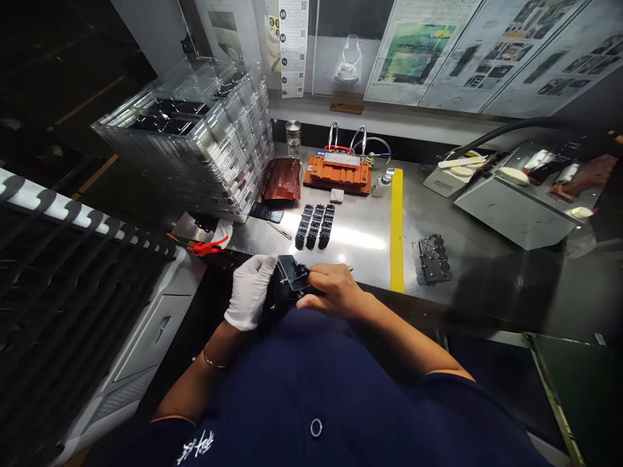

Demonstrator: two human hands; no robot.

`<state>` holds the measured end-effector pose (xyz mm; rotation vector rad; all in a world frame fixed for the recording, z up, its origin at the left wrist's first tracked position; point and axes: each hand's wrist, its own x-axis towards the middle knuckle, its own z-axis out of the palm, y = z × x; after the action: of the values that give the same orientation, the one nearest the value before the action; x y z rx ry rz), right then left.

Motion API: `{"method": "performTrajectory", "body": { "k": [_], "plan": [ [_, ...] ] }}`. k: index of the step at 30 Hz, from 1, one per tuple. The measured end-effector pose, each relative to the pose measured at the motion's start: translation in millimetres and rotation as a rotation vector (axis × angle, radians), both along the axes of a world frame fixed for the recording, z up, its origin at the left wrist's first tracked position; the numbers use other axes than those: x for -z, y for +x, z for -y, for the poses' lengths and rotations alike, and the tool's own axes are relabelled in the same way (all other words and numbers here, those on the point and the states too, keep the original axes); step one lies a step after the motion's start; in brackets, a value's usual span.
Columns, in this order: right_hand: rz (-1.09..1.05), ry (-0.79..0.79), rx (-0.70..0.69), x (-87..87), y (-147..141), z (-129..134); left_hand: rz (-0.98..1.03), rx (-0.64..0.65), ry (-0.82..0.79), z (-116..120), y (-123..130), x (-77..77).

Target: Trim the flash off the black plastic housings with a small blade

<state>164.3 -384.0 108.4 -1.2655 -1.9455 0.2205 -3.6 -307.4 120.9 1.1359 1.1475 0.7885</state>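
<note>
A black moulded plastic part (288, 267), with a flat panel and small projecting posts, is held in front of my body at the bench's near edge. My left hand (249, 292), in a white glove, is closed on its left side. My bare right hand (338, 288) is closed at the part's right side, thumb below and fingers curled. The end of a slim tool (350, 268) pokes out behind its knuckles; the rest is hidden in the grip. Just beyond my hands, three black plastic strips (314, 227) lie side by side on the metal bench.
Clear plastic trays (228, 149) are stacked high at left. An orange fixture (338, 172) sits at the back beside a small bottle (381, 185). Red-handled pliers (210, 247) lie at the left edge. Right of the yellow tape (397, 233) lies a cluster of black parts (433, 259), near a grey box (518, 207).
</note>
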Motion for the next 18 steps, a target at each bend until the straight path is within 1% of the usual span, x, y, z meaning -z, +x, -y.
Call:
{"method": "performTrajectory", "body": {
  "k": [3, 6, 8, 10, 12, 13, 15, 18],
  "plan": [
    [-0.028, -0.023, -0.059, 1.2, 0.2, 0.2, 0.009, -0.015, 0.01, -0.5, -0.5, 2.2],
    [-0.141, -0.051, -0.033, 7.8, -0.5, -1.4, 0.034, -0.012, 0.034, -2.7, -2.3, 0.3],
    [-0.277, -0.078, 0.065, 13.1, -0.5, -5.0, 0.07, 0.043, 0.036, -3.7, -4.4, -1.9],
    [-0.44, -0.119, 0.219, 16.9, 0.3, -10.0, 0.107, 0.1, 0.055, -2.7, -5.7, -3.6],
    [-0.592, -0.161, 0.343, 18.5, 1.7, -14.4, 0.121, 0.107, 0.109, 0.6, -5.1, -4.6],
    [-0.652, -0.176, 0.368, 18.7, 2.3, -15.8, 0.121, 0.089, 0.14, 2.9, -4.0, -5.1],
    [-0.724, -0.197, 0.342, 18.9, 3.1, -16.3, 0.12, 0.035, 0.176, 7.7, -0.8, -6.6],
    [-0.74, -0.213, 0.234, 20.8, 2.7, -13.5, 0.127, -0.024, 0.173, 13.6, 3.2, -10.4]
  ]
}}
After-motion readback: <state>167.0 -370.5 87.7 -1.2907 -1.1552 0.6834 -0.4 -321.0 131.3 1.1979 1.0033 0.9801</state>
